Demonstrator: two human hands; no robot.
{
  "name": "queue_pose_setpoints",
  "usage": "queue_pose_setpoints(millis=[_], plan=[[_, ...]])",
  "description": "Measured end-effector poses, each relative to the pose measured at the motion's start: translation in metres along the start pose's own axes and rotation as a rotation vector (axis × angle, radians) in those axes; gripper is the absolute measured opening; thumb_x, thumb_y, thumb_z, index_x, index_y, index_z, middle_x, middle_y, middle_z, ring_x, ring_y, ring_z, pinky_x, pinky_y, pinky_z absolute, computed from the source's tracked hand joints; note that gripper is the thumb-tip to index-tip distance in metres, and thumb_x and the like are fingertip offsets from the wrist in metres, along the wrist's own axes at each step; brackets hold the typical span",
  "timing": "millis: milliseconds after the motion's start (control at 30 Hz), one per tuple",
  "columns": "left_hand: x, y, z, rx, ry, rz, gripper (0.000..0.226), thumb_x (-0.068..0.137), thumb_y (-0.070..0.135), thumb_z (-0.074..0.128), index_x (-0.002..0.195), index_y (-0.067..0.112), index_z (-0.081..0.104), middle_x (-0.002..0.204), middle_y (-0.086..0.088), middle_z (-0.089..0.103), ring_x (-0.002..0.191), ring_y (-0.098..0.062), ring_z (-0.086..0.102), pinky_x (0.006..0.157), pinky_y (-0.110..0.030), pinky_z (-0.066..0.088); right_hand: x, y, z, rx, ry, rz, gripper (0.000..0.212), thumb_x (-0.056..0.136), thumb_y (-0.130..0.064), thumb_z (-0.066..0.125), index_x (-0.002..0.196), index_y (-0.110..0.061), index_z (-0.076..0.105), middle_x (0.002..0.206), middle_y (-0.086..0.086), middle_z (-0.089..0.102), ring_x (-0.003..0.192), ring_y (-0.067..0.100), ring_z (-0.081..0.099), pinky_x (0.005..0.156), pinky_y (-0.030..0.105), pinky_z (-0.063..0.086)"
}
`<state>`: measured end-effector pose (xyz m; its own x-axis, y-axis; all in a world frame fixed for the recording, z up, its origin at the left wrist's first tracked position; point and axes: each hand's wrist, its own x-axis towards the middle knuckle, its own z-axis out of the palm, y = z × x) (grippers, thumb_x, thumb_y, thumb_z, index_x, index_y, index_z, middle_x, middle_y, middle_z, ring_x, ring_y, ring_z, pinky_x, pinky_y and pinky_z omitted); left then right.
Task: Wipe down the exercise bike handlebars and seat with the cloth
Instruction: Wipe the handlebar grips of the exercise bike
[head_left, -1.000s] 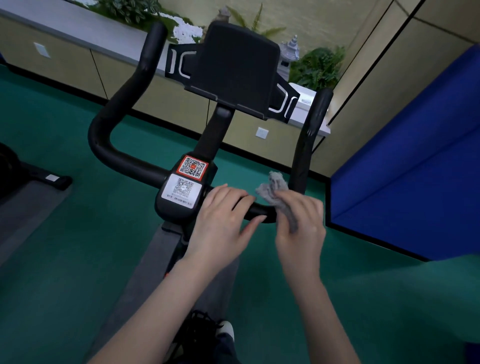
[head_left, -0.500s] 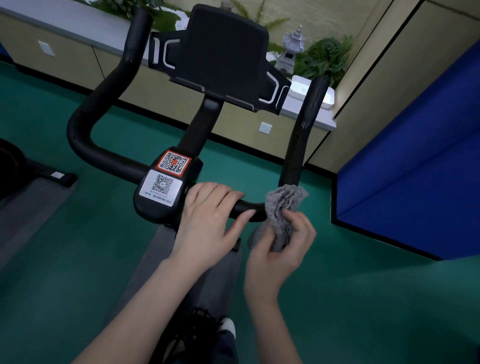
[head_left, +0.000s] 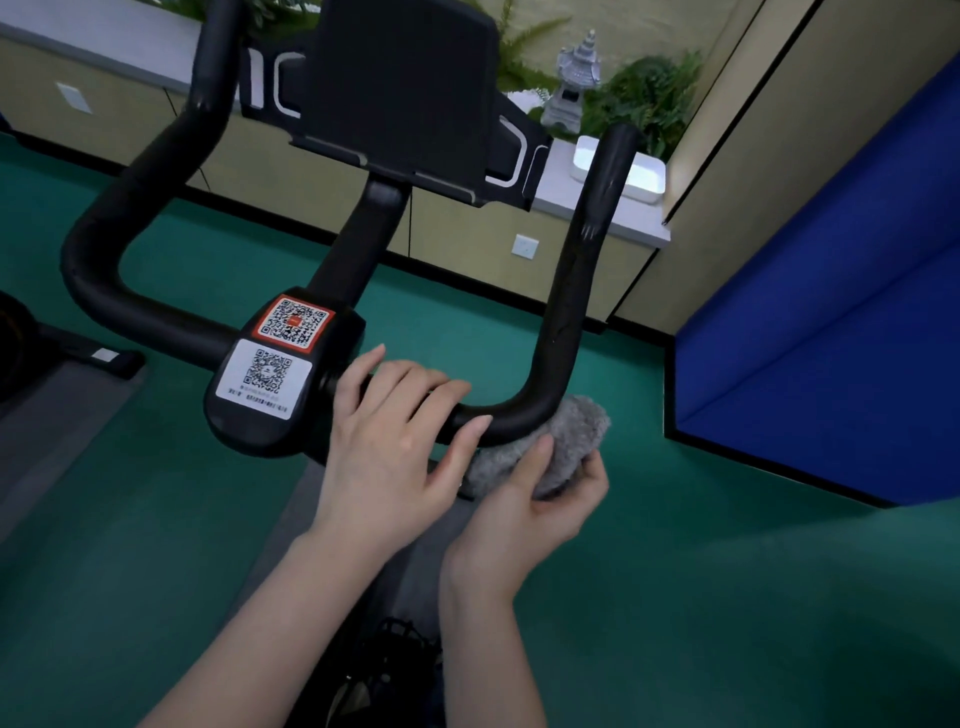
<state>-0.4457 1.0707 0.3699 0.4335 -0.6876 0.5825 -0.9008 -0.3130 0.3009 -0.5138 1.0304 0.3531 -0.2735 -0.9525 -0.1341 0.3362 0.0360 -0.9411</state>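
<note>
The black handlebars (head_left: 571, 291) of the exercise bike curve up on both sides of a centre block (head_left: 275, 374) with two QR stickers. My left hand (head_left: 395, 441) rests on the crossbar just right of that block, fingers draped over the bar. My right hand (head_left: 540, 499) grips a grey fluffy cloth (head_left: 566, 441) and presses it up against the underside of the right bend of the bar. A black tablet holder (head_left: 400, 88) stands above the stem. The seat is out of view.
Green floor lies all round, with a grey mat (head_left: 52, 431) under the bike. A blue padded block (head_left: 831, 332) stands to the right. A beige low cabinet (head_left: 467, 234) with plants, a stone pagoda (head_left: 574, 78) and a white tray (head_left: 644, 174) runs along the back.
My right hand has dropped from above the bar to below its right bend, turning the cloth under the bar. My left hand stayed on the crossbar.
</note>
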Motion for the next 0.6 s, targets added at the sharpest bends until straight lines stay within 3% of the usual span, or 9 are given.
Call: queue_pose_setpoints(millis=[367,467,600], plan=[[0.002,0.005,0.001,-0.002,-0.012,-0.008,0.029,0.094,0.032,0.051,0.093,0.011,0.071,0.087,0.001,0.066,0.086,-0.024,0.061,0.102,-0.040,0.036,0.008,-0.001,-0.001,0.115,-0.065,0.269,0.022,0.094,-0.002,0.054,0.114,-0.011,0.058,0.108,0.011,0.069,0.100,0.023,0.067,0.084,0.030,0.056],[0.002,0.007,0.000,-0.001,-0.021,-0.006,0.028,0.094,0.032,0.052,0.093,0.011,0.071,0.087,0.000,0.066,0.086,-0.024,0.061,0.102,-0.041,0.036,0.009,-0.005,-0.002,0.118,-0.148,0.347,0.021,0.096,-0.005,0.052,0.116,-0.008,0.059,0.109,0.015,0.069,0.101,0.029,0.066,0.088,0.038,0.054],[0.003,0.009,-0.001,-0.028,-0.037,-0.010,0.029,0.094,0.032,0.050,0.094,0.012,0.071,0.087,0.001,0.065,0.086,-0.023,0.060,0.103,-0.039,0.035,-0.003,-0.007,-0.010,0.136,-0.291,0.452,0.022,0.094,0.000,0.052,0.114,-0.004,0.061,0.105,0.015,0.071,0.097,0.027,0.067,0.085,0.035,0.055]])
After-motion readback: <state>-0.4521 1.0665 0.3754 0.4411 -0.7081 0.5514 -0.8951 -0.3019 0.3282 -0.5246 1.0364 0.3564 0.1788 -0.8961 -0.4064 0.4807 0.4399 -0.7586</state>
